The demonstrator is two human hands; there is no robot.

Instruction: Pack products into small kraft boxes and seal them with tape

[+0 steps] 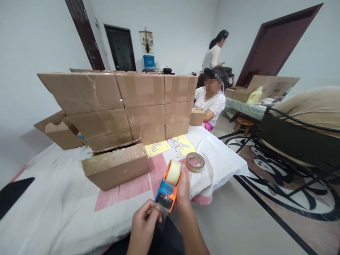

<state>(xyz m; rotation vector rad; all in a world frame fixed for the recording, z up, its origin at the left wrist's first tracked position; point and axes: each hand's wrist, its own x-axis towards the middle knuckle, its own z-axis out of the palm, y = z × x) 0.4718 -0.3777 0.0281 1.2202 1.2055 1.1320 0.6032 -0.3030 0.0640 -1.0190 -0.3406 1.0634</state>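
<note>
An orange and blue tape dispenser (166, 187) with a pale roll of tape (174, 172) is held in front of me. My right hand (183, 184) is closed around its right side. At the dispenser's near end, the closed fingers of my left hand (147, 216) pinch the loose end of clear tape (162, 216). Beyond my right hand, a separate tape roll (195, 162) lies flat on the white cloth. An open-topped cardboard box (119, 166) rests to the left of the dispenser on the cloth-covered surface.
Stacked, taped cardboard boxes (140, 90) form a wall ahead. Small grey pieces lie on yellow sheets (159, 148) before it. A seated person (212, 106) is beside the stack, and another person (211, 58) stands behind. A dark folding chair (294, 138) is at right.
</note>
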